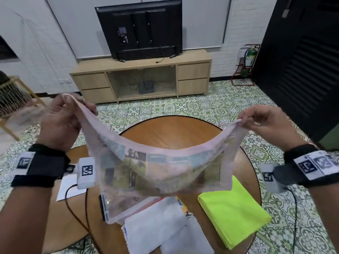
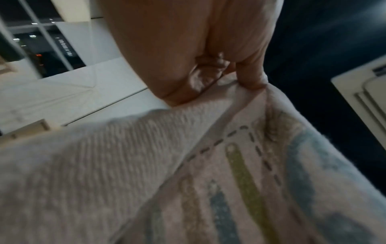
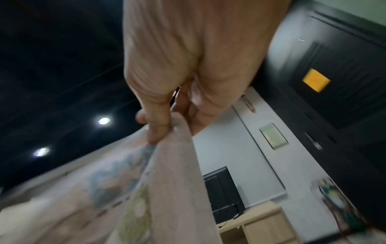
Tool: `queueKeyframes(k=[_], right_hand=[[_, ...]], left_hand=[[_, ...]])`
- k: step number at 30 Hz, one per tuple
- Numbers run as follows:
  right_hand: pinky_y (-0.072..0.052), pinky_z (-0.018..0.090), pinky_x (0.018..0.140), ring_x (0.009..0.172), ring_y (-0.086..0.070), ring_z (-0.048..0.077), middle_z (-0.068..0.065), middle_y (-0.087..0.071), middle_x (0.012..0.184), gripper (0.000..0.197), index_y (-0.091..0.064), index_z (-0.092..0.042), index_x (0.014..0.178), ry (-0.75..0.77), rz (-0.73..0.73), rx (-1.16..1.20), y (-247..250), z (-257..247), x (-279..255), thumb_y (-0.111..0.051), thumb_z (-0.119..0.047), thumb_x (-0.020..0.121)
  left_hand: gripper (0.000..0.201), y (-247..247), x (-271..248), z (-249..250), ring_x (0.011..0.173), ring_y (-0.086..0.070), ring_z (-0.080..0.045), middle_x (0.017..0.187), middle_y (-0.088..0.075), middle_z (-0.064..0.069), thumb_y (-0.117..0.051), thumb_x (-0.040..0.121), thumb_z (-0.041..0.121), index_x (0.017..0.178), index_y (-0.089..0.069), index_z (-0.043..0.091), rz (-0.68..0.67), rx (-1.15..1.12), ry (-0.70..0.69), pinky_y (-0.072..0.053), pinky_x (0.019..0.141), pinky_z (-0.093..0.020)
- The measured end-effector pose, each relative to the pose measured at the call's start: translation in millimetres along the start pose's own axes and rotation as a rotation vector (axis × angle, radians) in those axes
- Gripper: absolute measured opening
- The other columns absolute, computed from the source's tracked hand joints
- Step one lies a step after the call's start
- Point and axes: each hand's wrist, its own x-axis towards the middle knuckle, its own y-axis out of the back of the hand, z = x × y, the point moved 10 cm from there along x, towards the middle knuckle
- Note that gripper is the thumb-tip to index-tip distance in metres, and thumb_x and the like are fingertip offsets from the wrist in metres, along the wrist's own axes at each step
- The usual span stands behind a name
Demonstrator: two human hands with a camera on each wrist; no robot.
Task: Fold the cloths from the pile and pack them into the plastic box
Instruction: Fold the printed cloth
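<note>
Patterned cloth (image 1: 161,167) above the plastic box (image 1: 117,211), top corners pinched by left hand (image 1: 62,123) and right hand (image 1: 269,123).

Held cloth (image 1: 161,169) hangs over plastic box (image 1: 117,215), blocking it; far tabletop (image 1: 174,131) bare.

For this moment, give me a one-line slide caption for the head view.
Both hands, left hand and right hand, hold a pink printed cloth by its corners above the round table.

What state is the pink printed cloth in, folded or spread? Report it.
Spread, not folded: the pink printed cloth hangs open in the air, sagging between the left hand and right hand, each pinching a top corner.
</note>
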Motion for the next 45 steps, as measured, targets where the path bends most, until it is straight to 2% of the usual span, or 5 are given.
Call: queueKeyframes(k=[10, 16, 27, 41, 45], right_hand=[[-0.048, 0.020, 0.071, 0.081, -0.059, 0.016, 0.007, -0.065, 0.090, 0.014, -0.069, -0.006, 0.091, 0.267, 0.487, -0.276, 40, -46, -16, -0.077, -0.004, 0.079], [-0.054, 0.027, 0.085, 0.087, -0.063, 0.011, -0.009, -0.068, 0.090, 0.024, -0.060, 0.009, 0.106, 0.177, 0.664, 0.242, 79, -20, -35, -0.069, 0.001, 0.085], [-0.053, 0.028, 0.078, 0.091, -0.063, 0.018, 0.001, -0.063, 0.092, 0.018, -0.074, -0.013, 0.092, 0.285, 0.174, 0.076, -75, -70, 32, -0.073, 0.001, 0.080], [-0.053, 0.025, 0.087, 0.100, -0.065, 0.014, 0.003, -0.070, 0.107, 0.028, -0.074, -0.010, 0.107, 0.537, 0.070, -0.167, -78, -107, 9, -0.075, -0.004, 0.080], [-0.055, 0.035, 0.074, 0.083, -0.066, 0.018, 0.004, -0.072, 0.089, 0.017, -0.077, -0.010, 0.096, 0.481, 0.125, -0.258, -73, -98, 8, -0.078, -0.011, 0.079]], left_hand=[[0.020, -39, 11, 12, 0.055, -0.053, -0.002, 0.059, -0.060, 0.010, -0.053, 0.092, 0.038, 0.082, -0.065, 0.027, -0.163, -0.326, -0.057, -0.043, 0.053, -0.016], [0.026, 94, 58, -57, 0.072, -0.067, -0.013, 0.077, -0.064, 0.003, -0.070, 0.084, 0.042, 0.093, -0.061, 0.020, 0.421, -0.371, 0.172, -0.060, 0.070, -0.031], [0.022, -244, -1, -70, 0.046, -0.055, -0.017, 0.065, -0.060, -0.007, -0.059, 0.087, 0.024, 0.091, -0.061, 0.003, -0.603, 0.031, 0.167, -0.047, 0.046, -0.023], [0.075, -263, -19, -113, 0.091, -0.043, -0.033, 0.097, -0.054, -0.019, -0.084, 0.065, 0.048, 0.107, -0.050, -0.003, -0.805, 0.039, 0.383, -0.035, 0.073, -0.044], [0.044, -243, -14, -98, 0.084, -0.054, -0.021, 0.089, -0.059, -0.001, -0.084, 0.071, 0.033, 0.094, -0.055, 0.010, -0.609, 0.144, 0.204, -0.046, 0.073, -0.030]])
